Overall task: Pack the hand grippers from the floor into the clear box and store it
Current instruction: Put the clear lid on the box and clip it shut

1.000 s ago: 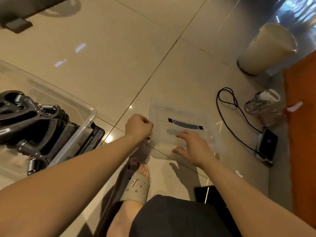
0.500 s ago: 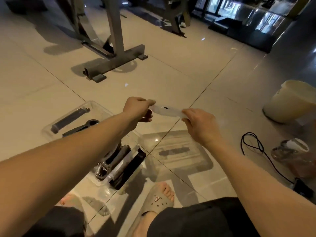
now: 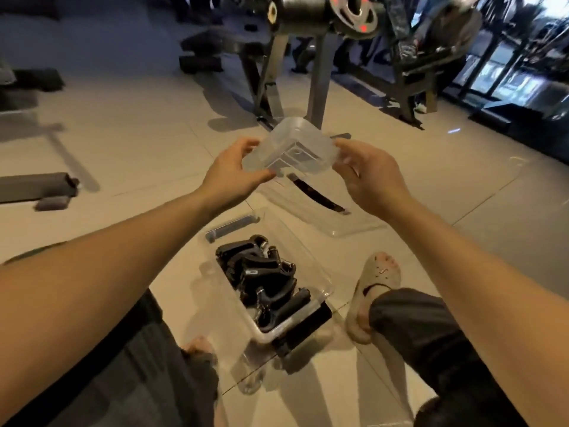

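Observation:
Both my hands hold the clear plastic lid (image 3: 292, 147) up in the air, tilted, above the floor. My left hand (image 3: 234, 174) grips its left edge with thumb and fingers. My right hand (image 3: 369, 177) grips its right edge. Below them the clear box (image 3: 320, 295) stands open on the tiled floor between my feet. Several black hand grippers (image 3: 261, 278) with steel springs lie piled inside it. A black latch sticks out at the box's near end.
A steel rack with weight plates (image 3: 314, 57) stands just beyond the lid. Dark bars and pads (image 3: 37, 188) lie on the floor at the left. My sandalled right foot (image 3: 374, 291) is beside the box. Gym benches stand at the back right.
The lid was on the floor, then lifted by both hands; now it is higher and turned with its underside toward me. My view rose, and the box now lies below the lid.

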